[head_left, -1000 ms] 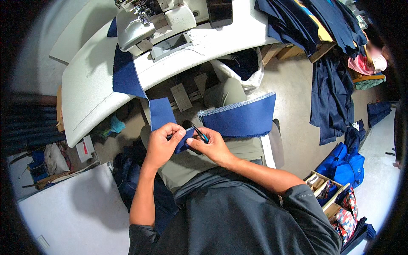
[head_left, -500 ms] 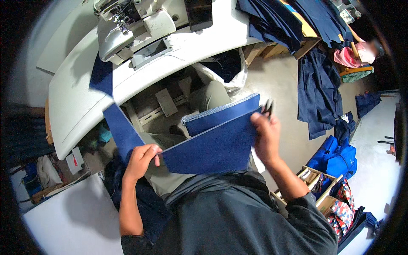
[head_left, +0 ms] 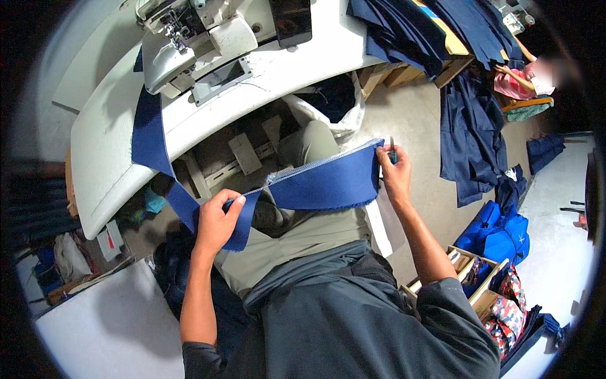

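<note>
A blue fabric piece (head_left: 328,183) with a white overlocked upper edge and a frayed lower edge is stretched over my lap. My left hand (head_left: 218,218) pinches the blue fabric at its left part, thumb on top. From there a blue strip (head_left: 151,132) runs up over the table edge toward the sewing machine. My right hand (head_left: 395,175) grips the right upper corner between thumb and finger. A small pointed tool with a teal part (head_left: 392,153), seemingly thread snips, pokes out of the same hand; its rest is hidden.
An overlock sewing machine (head_left: 183,50) stands on the white curved table (head_left: 107,151), beside a dark phone-like device (head_left: 292,22). Below hangs a white sack (head_left: 351,117) of dark cloth. Dark blue garments (head_left: 470,139) and an open wooden drawer (head_left: 499,278) lie right. Another person (head_left: 521,82) sits far right.
The nearer fabric layer has dropped away from the front, leaving one panel with its overlocked edge between my hands. My left hand has moved slightly up and right, turning its thumb over.
</note>
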`<state>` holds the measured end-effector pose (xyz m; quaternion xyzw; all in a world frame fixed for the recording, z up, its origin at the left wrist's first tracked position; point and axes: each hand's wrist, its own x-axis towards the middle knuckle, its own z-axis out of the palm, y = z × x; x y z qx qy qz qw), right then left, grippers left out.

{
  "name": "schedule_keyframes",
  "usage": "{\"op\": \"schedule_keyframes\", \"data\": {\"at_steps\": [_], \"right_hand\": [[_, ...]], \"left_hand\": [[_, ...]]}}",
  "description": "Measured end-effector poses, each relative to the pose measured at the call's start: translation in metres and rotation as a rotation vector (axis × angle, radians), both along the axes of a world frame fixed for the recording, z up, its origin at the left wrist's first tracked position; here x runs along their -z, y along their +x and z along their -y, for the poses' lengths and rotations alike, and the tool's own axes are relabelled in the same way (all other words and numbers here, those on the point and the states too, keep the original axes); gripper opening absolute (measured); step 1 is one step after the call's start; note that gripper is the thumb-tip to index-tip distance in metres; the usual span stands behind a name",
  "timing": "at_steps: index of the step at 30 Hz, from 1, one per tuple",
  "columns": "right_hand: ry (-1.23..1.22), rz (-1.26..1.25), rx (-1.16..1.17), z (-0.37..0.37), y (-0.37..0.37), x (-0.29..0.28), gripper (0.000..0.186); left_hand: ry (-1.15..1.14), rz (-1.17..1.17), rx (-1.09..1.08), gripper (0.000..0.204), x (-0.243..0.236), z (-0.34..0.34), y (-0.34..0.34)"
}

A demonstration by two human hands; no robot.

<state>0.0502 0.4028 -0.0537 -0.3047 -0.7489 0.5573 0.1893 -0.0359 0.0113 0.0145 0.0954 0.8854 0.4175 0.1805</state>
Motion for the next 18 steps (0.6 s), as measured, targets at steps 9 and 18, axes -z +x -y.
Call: {"op": "schedule_keyframes", "data": {"at_steps": [9,18], "right_hand": [[-0.621,-0.227,-0.109,0.109,0.022,-0.064,0.037],[-1.135,0.399,-0.544,0.183,-0.002,-0.042,0.043]], "left_hand": [[0.115,0.006,-0.041,0.019,0.007,0.005,0.013],[0.132,0.025,-0.081,0.016,0.003,0.001,0.023]]}}
